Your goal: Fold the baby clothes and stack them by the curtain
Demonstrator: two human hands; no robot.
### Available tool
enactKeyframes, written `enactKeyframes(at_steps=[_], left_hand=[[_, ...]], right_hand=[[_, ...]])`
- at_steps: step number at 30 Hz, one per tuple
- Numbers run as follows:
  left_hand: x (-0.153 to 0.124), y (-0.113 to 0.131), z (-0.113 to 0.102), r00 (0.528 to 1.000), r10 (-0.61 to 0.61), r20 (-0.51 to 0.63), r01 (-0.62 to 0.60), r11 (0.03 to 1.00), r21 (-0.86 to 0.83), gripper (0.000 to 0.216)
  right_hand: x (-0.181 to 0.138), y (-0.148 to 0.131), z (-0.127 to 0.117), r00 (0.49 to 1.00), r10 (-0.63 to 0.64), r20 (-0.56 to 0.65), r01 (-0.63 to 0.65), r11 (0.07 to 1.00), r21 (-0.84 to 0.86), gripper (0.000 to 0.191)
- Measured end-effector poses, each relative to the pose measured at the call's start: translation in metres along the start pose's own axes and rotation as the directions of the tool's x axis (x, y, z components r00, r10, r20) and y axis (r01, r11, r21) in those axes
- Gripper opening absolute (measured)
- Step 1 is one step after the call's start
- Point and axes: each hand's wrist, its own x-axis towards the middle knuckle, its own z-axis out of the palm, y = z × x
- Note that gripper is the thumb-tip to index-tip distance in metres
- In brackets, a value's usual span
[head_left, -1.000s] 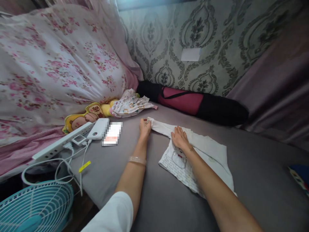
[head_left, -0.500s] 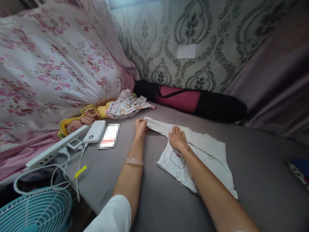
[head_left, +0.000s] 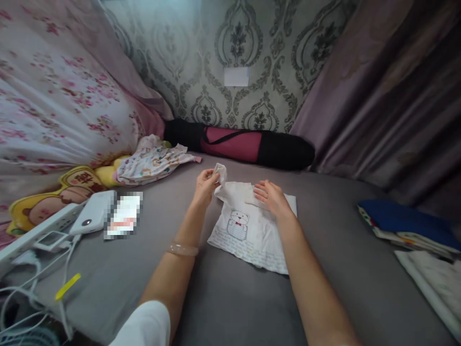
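Note:
A small white shirt (head_left: 259,235) with a bear print and rows of lettering along its hem lies on the grey bed sheet (head_left: 230,307). My left hand (head_left: 206,185) pinches the end of one sleeve, which is bent up off the sheet at the shirt's upper left. Over the upper right part of the shirt is my right hand (head_left: 272,196), its fingers stretched out and pointing left. Whether its palm touches the cloth I cannot tell. My right hand and forearm hide part of the shirt's right side.
Folded clothes (head_left: 410,223) lie at the right. On the left are a power strip (head_left: 39,230), a white power bank (head_left: 93,211), a blurred-out phone (head_left: 123,215) and cables. A black and red long bag (head_left: 234,144) rests along the wall, with a crumpled patterned cloth (head_left: 151,161) beside it.
The view has swung right. My left hand has brought the sleeve end up and inward, so the sleeve is no longer stretched out. My right hand has shifted to the shirt's right part.

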Motion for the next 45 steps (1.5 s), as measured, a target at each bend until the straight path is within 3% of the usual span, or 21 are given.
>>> enactKeyframes(at_steps=[4,9,15,18,23,27,31,33,36,41,45], left_hand=[[-0.020,-0.017,0.030,0.990,-0.020,0.140,0.011,0.998,0.059,0.029],[-0.043,-0.041,0.053,0.949,-0.005,0.316,-0.042,0.989,0.141,0.026],[-0.062,-0.048,0.063,0.817,-0.008,0.577,-0.146,0.965,0.220,0.029],[-0.056,-0.044,0.058,0.851,0.001,0.525,-0.159,0.953,0.257,0.028],[-0.028,-0.041,0.033,0.958,0.057,0.280,-0.142,0.945,0.294,0.019],[-0.011,-0.043,0.013,0.973,0.120,0.199,-0.180,0.930,0.321,0.016],[-0.001,-0.053,0.004,0.964,0.145,0.222,-0.225,0.890,0.396,0.021],[0.001,-0.061,0.003,0.948,0.147,0.282,-0.267,0.850,0.455,0.025],[0.001,-0.071,0.004,0.915,0.130,0.381,-0.343,0.746,0.570,0.032],[-0.005,-0.081,0.005,0.842,0.075,0.534,-0.495,0.501,0.710,0.044],[-0.007,-0.083,0.004,0.775,0.045,0.630,-0.612,0.302,0.731,0.048]], right_hand=[[-0.010,0.005,-0.025,0.994,0.086,0.063,-0.087,0.996,0.008,0.032],[-0.012,0.013,-0.023,0.979,0.145,0.141,-0.155,0.986,0.062,0.039],[-0.011,0.011,-0.019,0.967,0.207,0.147,-0.233,0.954,0.189,0.048],[-0.009,0.015,-0.021,0.973,0.194,0.125,-0.213,0.963,0.164,0.038],[-0.008,0.026,-0.020,0.996,0.091,-0.011,-0.090,0.994,0.057,0.011],[-0.002,0.033,-0.022,0.995,-0.030,-0.094,0.029,1.000,-0.012,0.013],[0.009,0.038,-0.032,0.965,-0.244,-0.100,0.227,0.961,-0.156,0.027],[0.012,0.040,-0.037,0.944,-0.309,-0.113,0.280,0.935,-0.219,0.032],[0.015,0.043,-0.043,0.943,-0.298,-0.150,0.255,0.934,-0.252,0.034],[0.019,0.049,-0.049,0.941,-0.208,-0.267,0.128,0.948,-0.290,0.036],[0.024,0.055,-0.055,0.922,-0.234,-0.309,0.089,0.903,-0.419,0.041]])
